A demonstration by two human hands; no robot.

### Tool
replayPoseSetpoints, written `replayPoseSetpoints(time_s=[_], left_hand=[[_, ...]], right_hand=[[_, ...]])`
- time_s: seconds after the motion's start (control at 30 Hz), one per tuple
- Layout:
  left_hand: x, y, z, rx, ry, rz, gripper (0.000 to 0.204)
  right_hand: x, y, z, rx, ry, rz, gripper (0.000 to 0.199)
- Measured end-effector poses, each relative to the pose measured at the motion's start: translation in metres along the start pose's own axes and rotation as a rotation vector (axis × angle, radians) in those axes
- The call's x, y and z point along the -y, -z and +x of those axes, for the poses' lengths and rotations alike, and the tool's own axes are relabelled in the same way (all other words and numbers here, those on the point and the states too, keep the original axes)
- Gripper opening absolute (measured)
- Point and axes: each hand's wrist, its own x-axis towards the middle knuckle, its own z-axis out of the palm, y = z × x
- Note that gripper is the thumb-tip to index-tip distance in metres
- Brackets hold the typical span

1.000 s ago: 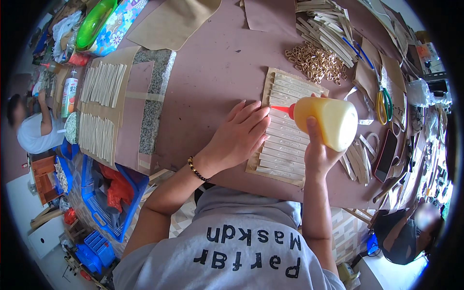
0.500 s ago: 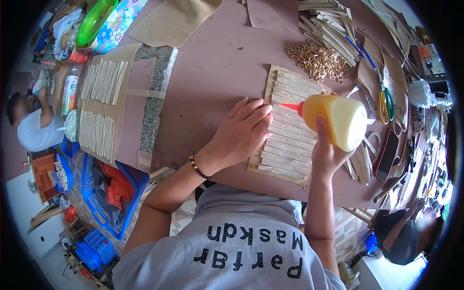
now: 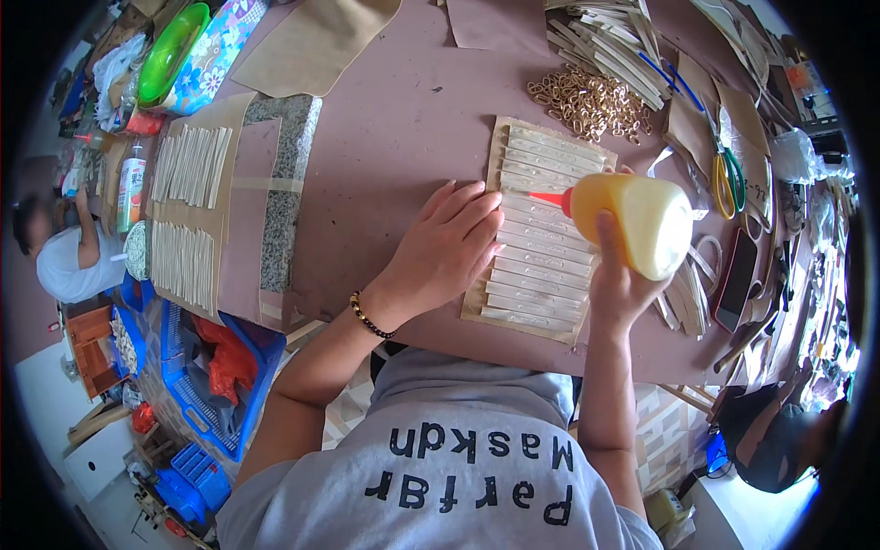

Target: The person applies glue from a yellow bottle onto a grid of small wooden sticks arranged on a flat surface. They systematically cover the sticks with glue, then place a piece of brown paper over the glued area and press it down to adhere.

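My right hand (image 3: pixel 621 286) grips a squeeze bottle (image 3: pixel 656 229) with a pale yellow body and a red nozzle. The bottle is tipped sideways, its nozzle tip pointing left over a row of flat beige strips (image 3: pixel 547 246). Those strips lie side by side on a tan sheet (image 3: pixel 490 151), and many bear clear, glossy streaks. My left hand (image 3: pixel 443 240) rests at the sheet's left edge, fingers stretched out and lying over its border, with nothing seen in them.
Gold-coloured metal rings (image 3: pixel 591 103) are heaped beyond the sheet, near a bundle of strips (image 3: pixel 610 46). Scissors (image 3: pixel 726 179) and a phone (image 3: pixel 736 280) lie at right. More strips (image 3: pixel 191 170) sit on a board at left, above a blue basket (image 3: pixel 197 403). Another person (image 3: pixel 78 247) sits far left.
The nozzle tip has moved a little to the right along the strips. My left hand stays at the sheet's edge. The whole view has shifted slightly.
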Motion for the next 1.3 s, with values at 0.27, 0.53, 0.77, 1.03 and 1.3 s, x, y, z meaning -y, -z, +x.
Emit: replayPoseSetpoints(time_s=[0.27,0.53,0.77,1.03,1.3], left_hand=[[-0.002,0.002,0.001,-0.007,0.011,-0.016,0.029],[-0.004,0.003,0.002,0.012,0.013,-0.002,0.030],[-0.003,0.002,0.001,0.005,0.021,0.001,0.030],[-0.002,0.001,0.000,-0.007,0.016,-0.023,0.030],[-0.002,0.003,0.001,-0.010,0.016,-0.021,0.029]], right_hand=[[0.001,0.025,0.005,-0.086,-0.018,-0.006,0.050],[0.000,0.048,0.005,-0.169,-0.002,-0.039,0.046],[0.007,0.026,0.002,-0.122,-0.014,0.040,0.047],[0.006,0.026,0.003,-0.116,-0.006,-0.008,0.047],[0.008,0.030,0.002,-0.135,-0.028,0.071,0.047]])
